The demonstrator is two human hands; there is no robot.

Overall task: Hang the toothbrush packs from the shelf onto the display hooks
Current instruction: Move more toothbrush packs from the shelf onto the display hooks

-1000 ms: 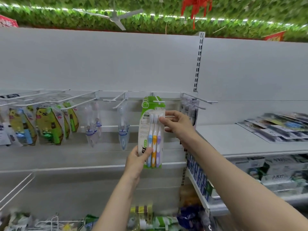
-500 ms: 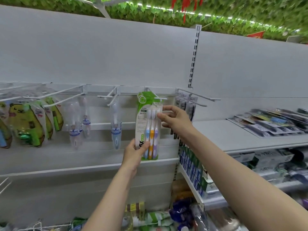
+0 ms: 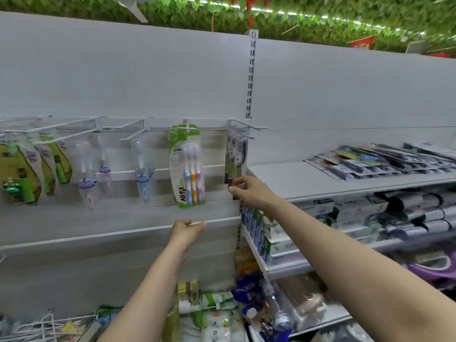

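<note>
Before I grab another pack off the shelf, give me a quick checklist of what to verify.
1. Green toothbrush pack hanging on its hook: ok.
2. Left hand free, below that pack, holding nothing: ok.
3. Right hand free: not ok, its fingers pinch the bottom of the dark pack on the next hook.
4. Dark pack seated straight on its hook: cannot tell, blurred.
5. More packs lying on the shelf to the right: ok.
</note>
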